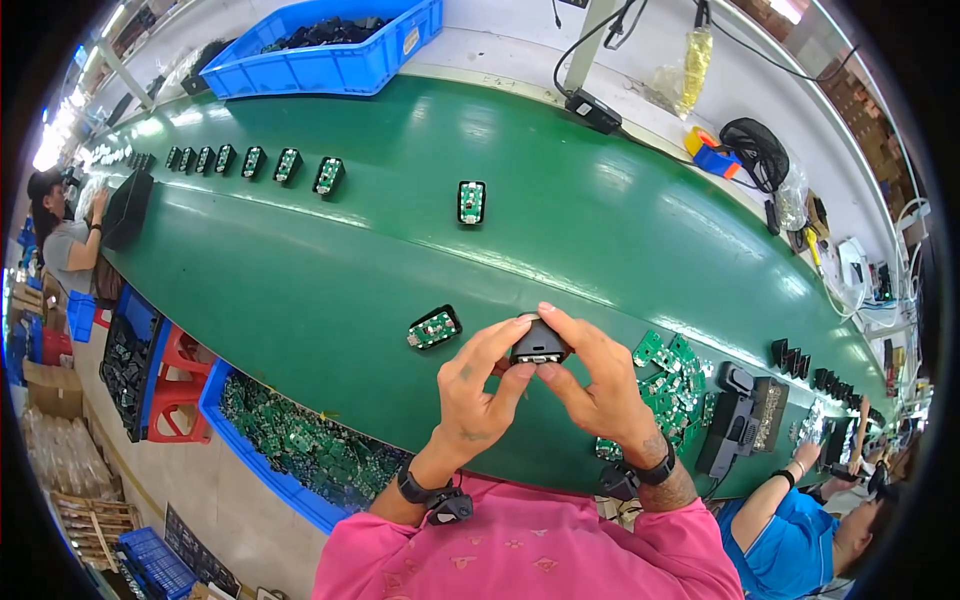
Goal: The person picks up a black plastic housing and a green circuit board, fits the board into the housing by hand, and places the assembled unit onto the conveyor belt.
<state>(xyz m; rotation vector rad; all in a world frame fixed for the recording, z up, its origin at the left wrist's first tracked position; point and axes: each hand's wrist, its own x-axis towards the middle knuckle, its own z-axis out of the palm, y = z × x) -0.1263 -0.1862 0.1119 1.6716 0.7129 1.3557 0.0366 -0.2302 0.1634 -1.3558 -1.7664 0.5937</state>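
Note:
Between my two hands, over the green bench [330, 260], is a small black plastic housing [540, 342] with part of a circuit board showing at its lower edge. My left hand [478, 385] grips its left side, thumb below and fingers above. My right hand [598, 385] grips the right side the same way, and both thumbs press near the board's edge. Left of my left hand lies a black housing with a green board in it [435, 328], tilted. Farther off, another filled housing [471, 203] stands alone. A pile of loose green boards [675, 385] lies right of my right hand.
A row of filled housings [288, 166] runs along the far left. Beside the board pile sits a black device [728, 430]. A blue crate [320, 60] of black parts stands on the back ledge; a blue bin [290, 490] of boards is below left. Co-workers sit at both ends.

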